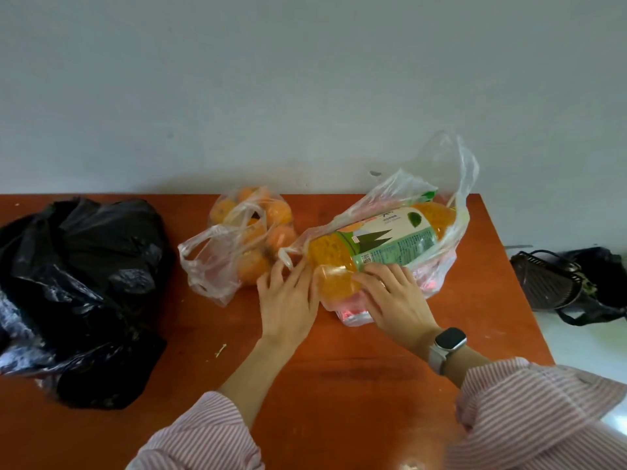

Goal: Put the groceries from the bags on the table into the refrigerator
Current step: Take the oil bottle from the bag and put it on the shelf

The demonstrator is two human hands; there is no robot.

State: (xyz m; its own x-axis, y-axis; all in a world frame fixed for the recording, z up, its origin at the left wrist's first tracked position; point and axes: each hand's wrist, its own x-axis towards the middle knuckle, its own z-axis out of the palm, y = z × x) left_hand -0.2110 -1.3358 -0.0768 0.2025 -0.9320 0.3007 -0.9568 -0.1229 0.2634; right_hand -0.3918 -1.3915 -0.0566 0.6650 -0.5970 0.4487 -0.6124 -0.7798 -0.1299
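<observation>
Juice bottle [383, 244] lies bagged near table's right edge [509, 266]; both hands' [288, 300] [395, 300] grips flat, fingers apart.

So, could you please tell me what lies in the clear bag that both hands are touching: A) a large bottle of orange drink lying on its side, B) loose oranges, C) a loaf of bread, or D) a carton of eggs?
A: the orange drink bottle with a green label lies on its side in the clear bag, with the left hand and right hand on it.
</observation>
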